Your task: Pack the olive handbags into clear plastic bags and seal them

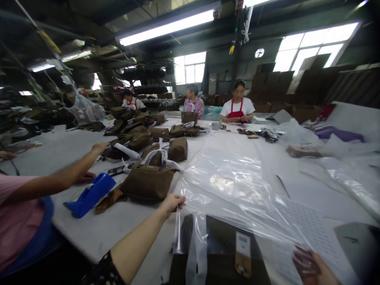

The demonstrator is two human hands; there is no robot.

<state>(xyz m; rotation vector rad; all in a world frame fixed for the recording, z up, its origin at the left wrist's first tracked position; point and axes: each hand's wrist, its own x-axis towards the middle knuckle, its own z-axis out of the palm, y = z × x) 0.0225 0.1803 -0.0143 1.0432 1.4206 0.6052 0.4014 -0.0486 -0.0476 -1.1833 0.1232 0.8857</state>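
My left hand (171, 205) pinches the edge of a clear plastic bag (234, 186) near its open mouth. My right hand (310, 265) is at the lower right, its fingers gripping the plastic's far corner through the film. Between my hands, a dark brown handbag (219, 247) lies at the bottom of the view, partly under the plastic. A tan hang tag (243, 253) and a white strap (196, 249) rest on the handbag. Its lower part is cut off by the frame.
A co-worker in a pink top and blue apron (20, 225) reaches across the white table (89, 225) at left, beside a blue tape dispenser (90, 195). Several brown handbags (147, 182) are piled there. Two more workers sit across the table, with plastic sheets and cartons to the right.
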